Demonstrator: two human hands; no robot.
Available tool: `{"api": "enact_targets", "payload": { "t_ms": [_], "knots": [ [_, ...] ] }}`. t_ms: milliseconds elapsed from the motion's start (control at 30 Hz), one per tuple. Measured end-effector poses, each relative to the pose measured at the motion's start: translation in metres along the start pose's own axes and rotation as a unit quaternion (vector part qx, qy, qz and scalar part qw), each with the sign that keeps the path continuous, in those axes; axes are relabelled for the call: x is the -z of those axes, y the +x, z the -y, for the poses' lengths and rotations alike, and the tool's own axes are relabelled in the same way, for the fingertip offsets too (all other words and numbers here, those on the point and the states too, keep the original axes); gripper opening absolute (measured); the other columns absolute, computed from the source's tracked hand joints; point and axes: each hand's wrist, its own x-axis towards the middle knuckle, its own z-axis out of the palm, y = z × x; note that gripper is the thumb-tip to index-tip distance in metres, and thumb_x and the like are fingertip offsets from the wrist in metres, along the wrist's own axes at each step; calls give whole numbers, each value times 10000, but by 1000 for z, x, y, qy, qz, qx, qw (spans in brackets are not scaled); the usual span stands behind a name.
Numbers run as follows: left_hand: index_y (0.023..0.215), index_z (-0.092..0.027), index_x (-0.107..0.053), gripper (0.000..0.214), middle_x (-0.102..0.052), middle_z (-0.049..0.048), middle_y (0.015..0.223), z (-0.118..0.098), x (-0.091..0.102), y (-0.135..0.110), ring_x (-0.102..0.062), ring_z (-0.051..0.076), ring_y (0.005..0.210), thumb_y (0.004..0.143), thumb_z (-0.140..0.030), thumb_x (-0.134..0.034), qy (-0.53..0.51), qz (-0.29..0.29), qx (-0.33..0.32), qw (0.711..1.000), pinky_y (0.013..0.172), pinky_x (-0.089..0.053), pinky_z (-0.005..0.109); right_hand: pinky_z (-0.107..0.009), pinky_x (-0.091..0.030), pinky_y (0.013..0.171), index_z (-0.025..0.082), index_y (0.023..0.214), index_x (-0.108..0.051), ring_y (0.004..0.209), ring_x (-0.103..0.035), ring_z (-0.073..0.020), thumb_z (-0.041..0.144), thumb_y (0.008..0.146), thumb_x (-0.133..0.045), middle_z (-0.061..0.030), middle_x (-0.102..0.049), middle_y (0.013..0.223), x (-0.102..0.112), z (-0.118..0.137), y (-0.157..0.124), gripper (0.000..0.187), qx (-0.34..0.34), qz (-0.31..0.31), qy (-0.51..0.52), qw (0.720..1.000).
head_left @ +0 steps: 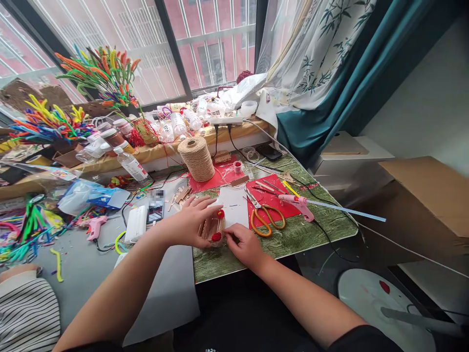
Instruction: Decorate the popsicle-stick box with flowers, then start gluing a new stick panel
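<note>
One wooden box (211, 227), between left fingers (209, 211), right fingers (235, 229) at its side

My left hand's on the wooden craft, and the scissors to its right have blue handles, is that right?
Not the colour: the head view shows the scissors are orange-handled. They do lie right of the wooden craft, which your left hand is on.
</note>
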Motion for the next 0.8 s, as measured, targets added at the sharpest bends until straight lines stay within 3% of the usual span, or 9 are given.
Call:
{"api": "enact_targets", "payload": {
  "t_ms": [67,133,233,300,367,500,600,700,800],
  "knots": [
    [1446,-339,-588,766,-567,102,1516,6,8,-8,-456,383,1438,740,-506,-831,-40,-73,0,997,1243,-234,610,-399,-529,859,260,1107,-718,928,-657,-253,304,1008,-518,-92,-716,990,0,0,-1,226,-3,-1,5,1000],
    [1171,-293,-758,334,-731,86,1254,18,9,-20,-622,302,1247,868,-434,-743,-105,-206,33,972,1154,-412,509,-391,-527,842,261,1098,-722,910,-656,-251,324,1010,-523,-91,-714,974,1,0,-1,226,-4,-2,10,1000],
    [895,-219,-775,227,-765,66,926,42,-10,-42,-705,227,896,903,-436,-708,-214,-425,164,864,949,-544,408,-401,-527,865,273,1063,-732,896,-664,-253,343,1017,-529,-81,-721,938,5,2,-2,220,-2,3,20,1000],
    [793,-186,-736,355,-747,68,848,57,-32,-54,-708,220,862,930,-502,-649,-292,-488,238,787,937,-553,401,-413,-530,899,276,1029,-734,907,-670,-253,339,1021,-530,-77,-726,936,6,6,-5,214,0,7,29,1000],
    [908,-171,-747,369,-766,102,983,67,-54,-62,-715,238,989,926,-525,-641,-351,-460,269,770,997,-537,420,-418,-543,925,269,1065,-721,952,-673,-252,328,1014,-541,-85,-723,1007,4,12,-11,197,-8,-3,39,999],
    [1492,-257,-515,710,-640,164,1417,75,-81,-73,-551,299,1393,850,-446,-753,-434,-236,191,848,1183,-384,541,-453,-549,1053,252,1426,-537,1256,-605,-279,299,952,-612,-140,-567,1432,-11,19,-28,482,-69,-37,65,995],
    [1636,-353,-239,1076,-376,174,1654,78,-84,-80,-297,328,1571,755,-458,-846,-478,-102,101,866,1233,-287,585,-511,-459,1189,256,1575,-358,1464,-451,-297,281,914,-644,-145,-368,1628,-24,17,-37,721,-116,-12,78,990],
    [1660,-370,-68,1244,-193,174,1725,80,-82,-83,-136,329,1614,716,-503,-866,-494,-58,52,866,1252,-219,599,-537,-389,1242,263,1602,-316,1544,-342,-297,271,911,-638,-133,-294,1678,-30,15,-40,763,-136,9,91,987],
    [1662,-369,-37,1263,-121,157,1743,80,-80,-81,-139,331,1613,715,-434,-871,-453,-36,63,888,1264,-201,592,-534,-371,1254,264,1606,-306,1560,-312,-292,258,908,-632,-129,-281,1685,-32,16,-39,770,-137,11,102,985]
  ]
}}
